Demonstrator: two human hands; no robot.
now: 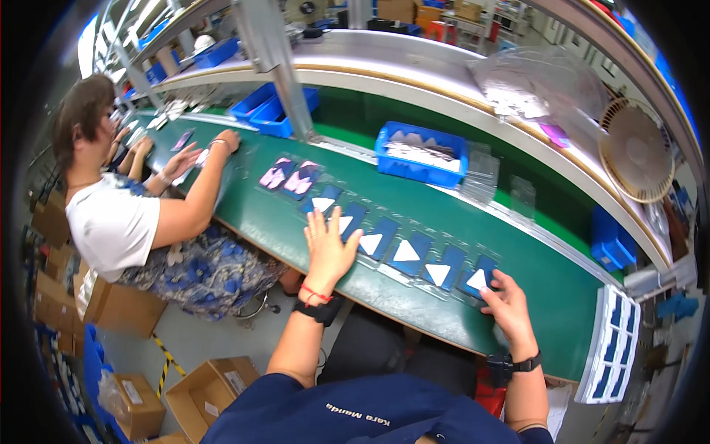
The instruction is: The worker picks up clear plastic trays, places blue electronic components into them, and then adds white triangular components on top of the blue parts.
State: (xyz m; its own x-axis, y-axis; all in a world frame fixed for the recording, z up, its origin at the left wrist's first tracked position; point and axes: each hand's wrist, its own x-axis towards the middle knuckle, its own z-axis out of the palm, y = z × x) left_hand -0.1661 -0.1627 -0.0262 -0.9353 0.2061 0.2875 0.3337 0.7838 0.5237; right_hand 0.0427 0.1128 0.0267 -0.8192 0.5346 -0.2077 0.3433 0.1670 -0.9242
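Note:
A row of dark blue cards in clear plastic sleeves lies on the green bench before me, each bearing a white triangle. My left hand is spread flat over the row's left part, its fingertips among the blue cards there. At the row's right end, my right hand has its thumb and fingers apart beside the last blue card; the thumb appears to touch that card's edge. Two sleeved cards with pink pieces lie beyond my left hand.
A blue bin of white pieces stands behind the row, with clear plastic packs beside it. A white tray with dark blue pieces sits at the bench's right end. A co-worker works at left. A fan stands far right.

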